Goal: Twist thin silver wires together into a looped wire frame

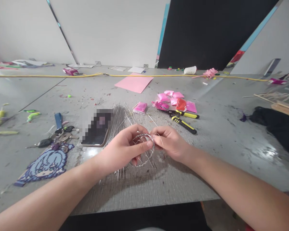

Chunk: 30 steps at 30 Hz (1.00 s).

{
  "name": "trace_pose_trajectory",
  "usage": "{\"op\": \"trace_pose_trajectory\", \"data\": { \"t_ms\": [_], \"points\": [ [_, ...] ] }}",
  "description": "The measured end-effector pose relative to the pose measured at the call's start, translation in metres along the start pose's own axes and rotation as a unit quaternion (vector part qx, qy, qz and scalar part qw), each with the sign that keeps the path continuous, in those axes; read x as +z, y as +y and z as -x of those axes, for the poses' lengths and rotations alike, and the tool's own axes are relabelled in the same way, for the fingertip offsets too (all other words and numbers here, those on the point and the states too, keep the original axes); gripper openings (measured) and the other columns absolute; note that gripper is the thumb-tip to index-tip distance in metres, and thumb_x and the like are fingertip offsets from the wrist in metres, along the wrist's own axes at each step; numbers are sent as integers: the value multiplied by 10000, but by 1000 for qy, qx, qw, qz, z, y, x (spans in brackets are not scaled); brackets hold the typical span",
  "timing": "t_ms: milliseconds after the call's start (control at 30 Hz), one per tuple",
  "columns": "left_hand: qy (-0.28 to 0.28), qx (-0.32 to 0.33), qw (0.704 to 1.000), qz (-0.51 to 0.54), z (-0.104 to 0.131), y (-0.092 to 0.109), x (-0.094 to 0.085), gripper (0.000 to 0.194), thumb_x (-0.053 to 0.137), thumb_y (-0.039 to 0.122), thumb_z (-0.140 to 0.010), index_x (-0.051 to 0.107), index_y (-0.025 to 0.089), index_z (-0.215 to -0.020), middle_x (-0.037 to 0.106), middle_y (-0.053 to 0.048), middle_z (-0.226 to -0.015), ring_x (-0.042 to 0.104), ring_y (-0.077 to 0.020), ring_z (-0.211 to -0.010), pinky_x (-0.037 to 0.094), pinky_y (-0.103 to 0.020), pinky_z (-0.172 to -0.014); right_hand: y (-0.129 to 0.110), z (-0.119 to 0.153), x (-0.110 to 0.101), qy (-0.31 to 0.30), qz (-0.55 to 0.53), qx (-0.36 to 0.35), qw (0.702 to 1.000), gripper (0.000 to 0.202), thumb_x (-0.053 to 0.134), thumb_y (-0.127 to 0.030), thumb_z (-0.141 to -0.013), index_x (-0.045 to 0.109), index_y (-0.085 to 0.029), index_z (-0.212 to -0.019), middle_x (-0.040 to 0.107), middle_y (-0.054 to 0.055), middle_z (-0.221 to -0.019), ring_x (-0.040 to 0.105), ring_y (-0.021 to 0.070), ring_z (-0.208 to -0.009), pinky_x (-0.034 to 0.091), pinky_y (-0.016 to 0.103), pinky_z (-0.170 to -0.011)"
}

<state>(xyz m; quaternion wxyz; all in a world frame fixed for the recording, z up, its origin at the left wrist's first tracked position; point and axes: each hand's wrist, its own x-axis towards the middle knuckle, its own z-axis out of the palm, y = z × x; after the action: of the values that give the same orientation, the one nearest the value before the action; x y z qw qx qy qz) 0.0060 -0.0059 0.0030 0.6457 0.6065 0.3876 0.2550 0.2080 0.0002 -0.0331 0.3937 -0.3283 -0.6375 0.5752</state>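
A round frame of twisted silver wire (144,164) is held low over the table near its front edge. My left hand (128,144) grips the ring's upper part, thumb laid across it, with some fingertips showing through and below it. At the ring's right side, my right hand (168,141) pinches a thin wire where it meets the ring. The two hands nearly touch at the top. Beneath and to the left of the ring lies a bundle of loose straight silver wires (117,122), partly hidden by my left hand.
Left of the wires are a phone (96,128), keys (62,137) and a blue pixel-pattern piece (48,163). Pliers (184,124) with yellow-black handles lie beyond my right hand, beside pink packets (163,98). Black cloth (274,125) lies right; a yellow cord (139,76) crosses behind.
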Motion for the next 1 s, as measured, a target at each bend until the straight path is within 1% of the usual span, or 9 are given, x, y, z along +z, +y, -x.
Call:
{"op": "trace_pose_trajectory", "data": {
  "t_ms": [67, 167, 267, 367, 467, 567, 633, 833, 1000],
  "points": [
    [-6, -3, 1000, -12, 0, -1, 0, 272, 660, 402, -891, 524, 237, -1060, 466, 96, -623, 498, -50, -485, 476, -143, -426, -4, 0, -1, 17, 94, -24, 995, 223, 606, -291, -868, 547, -178, -685, 428, -57, -580, 348, 88, -534, 263, 231, -502],
    [-2, -10, 1000, -29, -1, -2, 0, 250, 652, 381, -898, 518, 234, -1051, 452, 98, -626, 493, -48, -487, 472, -142, -432, -10, -1, -3, 55, 289, -99, 951, 213, 588, -196, -846, 517, -178, -646, 441, -51, -580, 365, 90, -548, 267, 243, -520],
    [11, -19, 999, -36, -2, -3, 0, 248, 653, 386, -897, 521, 235, -1044, 450, 98, -614, 499, -55, -495, 467, -146, -438, -14, -2, -3, 75, 360, -146, 918, 229, 584, -179, -842, 491, -177, -632, 450, -44, -591, 384, 92, -565, 271, 255, -544],
    [15, -11, 999, -39, -3, -2, -1, 261, 648, 410, -898, 533, 235, -1054, 473, 91, -599, 503, -64, -498, 466, -156, -442, -14, -2, -1, 49, 282, -65, 956, 232, 533, -237, -899, 511, -178, -676, 458, -36, -598, 409, 100, -568, 289, 251, -536],
    [12, 2, 999, -37, -3, -2, -2, 263, 644, 427, -899, 545, 228, -1039, 513, 79, -613, 489, -61, -495, 453, -156, -436, -12, 0, 2, -17, 72, 55, 996, 279, 467, -319, -954, 542, -177, -726, 508, -13, -645, 473, 116, -600, 368, 244, -551],
    [0, 18, 1000, -24, -3, -3, -3, 278, 646, 444, -896, 530, 224, -1018, 566, 64, -662, 474, -54, -492, 437, -151, -423, -7, 2, 5, -50, -113, 104, 987, 231, 511, -330, -940, 595, -175, -791, 548, -4, -685, 514, 117, -602, 398, 237, -551],
    [-1, 31, 999, -16, -3, -4, -3, 296, 658, 454, -885, 521, 224, -1010, 581, 57, -698, 469, -51, -489, 430, -154, -418, -5, 2, 6, -55, -175, 112, 977, 175, 574, -314, -909, 615, -175, -811, 547, -13, -679, 512, 106, -584, 385, 223, -533],
    [18, 21, 999, -28, -1, -5, -4, 260, 659, 437, -886, 540, 219, -965, 474, 79, -624, 442, -48, -468, 382, -153, -408, -3, 0, 7, -32, -140, 58, 988, 211, 690, -345, -842, 622, -167, -753, 486, -49, -565, 413, 80, -504, 320, 208, -482],
    [19, 5, 999, -46, 1, -4, -2, 214, 598, 414, -922, 566, 203, -928, 446, 86, -552, 434, -55, -433, 351, -151, -381, -6, 1, 5, 13, 8, 27, 1000, 202, 689, -319, -830, 606, -160, -736, 439, -66, -546, 346, 69, -484, 249, 206, -445]
  ]
}}
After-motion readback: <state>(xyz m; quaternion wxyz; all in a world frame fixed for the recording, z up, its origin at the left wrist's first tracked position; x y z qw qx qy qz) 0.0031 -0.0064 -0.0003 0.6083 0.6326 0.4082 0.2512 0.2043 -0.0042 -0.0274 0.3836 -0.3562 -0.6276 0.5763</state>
